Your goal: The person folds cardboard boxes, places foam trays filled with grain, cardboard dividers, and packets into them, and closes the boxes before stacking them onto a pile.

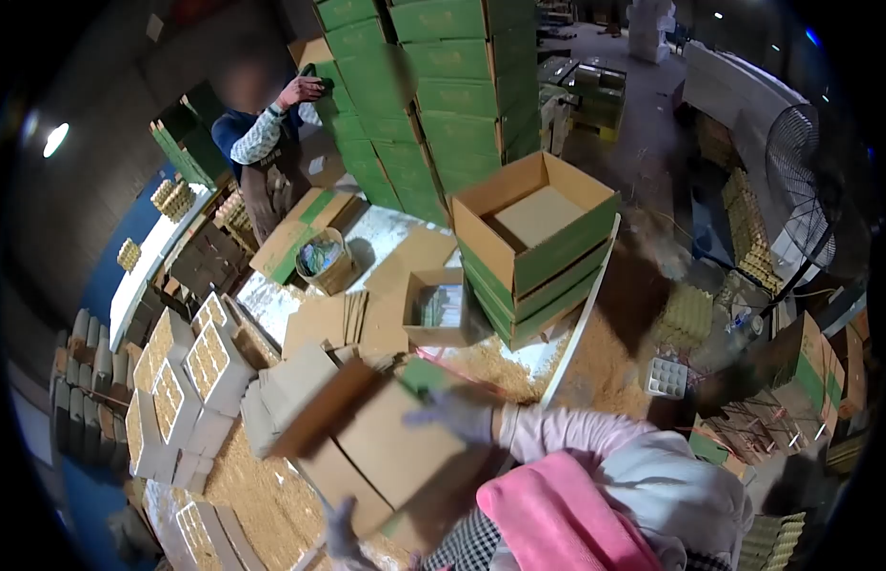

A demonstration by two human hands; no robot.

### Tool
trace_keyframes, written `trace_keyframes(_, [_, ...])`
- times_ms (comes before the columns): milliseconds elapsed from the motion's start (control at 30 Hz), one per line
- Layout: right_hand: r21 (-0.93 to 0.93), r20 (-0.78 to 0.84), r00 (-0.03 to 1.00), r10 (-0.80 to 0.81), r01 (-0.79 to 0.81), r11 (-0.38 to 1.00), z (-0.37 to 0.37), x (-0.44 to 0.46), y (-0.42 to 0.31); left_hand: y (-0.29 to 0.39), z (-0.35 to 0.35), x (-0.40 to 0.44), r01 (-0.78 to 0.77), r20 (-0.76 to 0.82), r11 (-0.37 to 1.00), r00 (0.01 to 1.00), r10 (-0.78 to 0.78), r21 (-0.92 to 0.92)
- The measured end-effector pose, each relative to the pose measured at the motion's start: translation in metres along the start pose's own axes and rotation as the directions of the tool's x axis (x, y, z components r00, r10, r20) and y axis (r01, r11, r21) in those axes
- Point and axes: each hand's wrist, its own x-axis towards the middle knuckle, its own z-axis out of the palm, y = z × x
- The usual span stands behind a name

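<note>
A brown cardboard box (400, 443) with a green stripe lies tilted in front of me, its top panels facing up. One raised flap (328, 409) at its left side is blurred. My right hand (457, 419), in a pale grey glove, reaches over the box's far right edge and holds it there, fingers pointing left across the cardboard. At the near left edge my left hand (343, 535), gloved as well, grips the box's side. Part of that hand is cut off by the near border. Folded grey-beige cardboard (286, 390) lies just beyond the box.
Stacked open green-brown boxes (538, 238) stand at the table's right edge. Beyond rise tall green stacks (452, 95), with another person (271, 143) beside them. White foam trays (190, 381) stand left. A small carton (435, 306) and a bucket (326, 262) sit mid-table.
</note>
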Motion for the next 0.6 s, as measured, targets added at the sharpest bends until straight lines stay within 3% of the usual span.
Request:
trace_keyframes(33, [0.037,-0.028,0.992,-0.123,0.124,0.992,-0.026,-0.003,-0.035,0.015,0.017,0.025,0.002,-0.130,0.988,0.991,0.018,0.156])
trace_keyframes(67, [-0.158,0.007,0.929,-0.370,0.366,0.917,-0.065,-0.013,-0.063,0.043,0.065,0.037,-0.125,-0.086,0.992,0.988,0.126,0.017])
trace_keyframes(100, [-0.340,0.042,0.805,-0.592,0.569,0.749,-0.101,-0.025,-0.098,0.071,0.113,0.049,-0.235,-0.040,0.963,0.972,0.232,-0.134])
trace_keyframes(133, [-0.153,-0.279,0.801,-0.530,0.507,0.848,-0.124,-0.048,-0.132,0.057,0.093,0.104,-0.475,0.239,0.872,0.838,0.490,-0.121])
trace_keyframes(167, [-0.290,-0.474,0.544,-0.692,0.646,0.706,-0.157,-0.070,-0.148,0.087,0.157,0.101,-0.318,-0.039,0.946,0.948,0.316,-0.060])
trace_keyframes(200, [-0.493,-0.608,0.216,-0.764,0.652,0.576,-0.190,-0.093,-0.164,0.096,0.200,0.111,-0.409,0.022,0.911,0.912,0.411,-0.054])
trace_keyframes(267, [-0.837,-0.543,-0.260,-0.798,0.235,0.493,-0.279,-0.116,-0.170,0.107,0.265,0.129,-0.588,0.127,0.807,0.798,0.590,-0.052])
trace_keyframes(300, [-0.547,-0.805,-0.072,-0.589,0.474,0.690,-0.333,-0.109,-0.139,0.106,0.298,0.138,-0.461,0.167,0.878,0.862,0.478,-0.130])
trace_keyframes(333, [-0.386,-0.801,0.135,-0.583,0.628,0.676,-0.392,-0.089,-0.077,0.105,0.331,0.146,-0.320,0.203,0.927,0.911,0.358,-0.198])
trace_keyframes(367, [-0.179,-0.763,0.335,-0.552,0.712,0.679,-0.450,-0.069,-0.016,0.103,0.363,0.145,-0.272,0.310,0.942,0.894,0.323,-0.196])
trace_keyframes(433, [-0.293,-0.764,0.328,-0.556,0.591,0.751,-0.422,-0.069,-0.001,0.092,0.423,0.140,-0.153,0.420,0.962,0.875,0.239,-0.228])
trace_keyframes(467, [-0.271,-0.825,0.245,-0.509,0.619,0.737,-0.399,-0.075,-0.015,0.087,0.453,0.138,-0.092,0.472,0.968,0.859,0.196,-0.233])
trace_keyframes(500, [-0.244,-0.883,0.164,-0.440,0.640,0.728,-0.379,-0.083,-0.022,0.067,0.469,0.151,-0.182,0.422,0.966,0.873,0.244,-0.181])
trace_keyframes(600, [-0.457,-0.775,0.206,-0.598,0.470,0.755,-0.408,-0.084,0.021,0.049,0.485,0.166,-0.361,0.357,0.911,0.893,0.275,0.199])
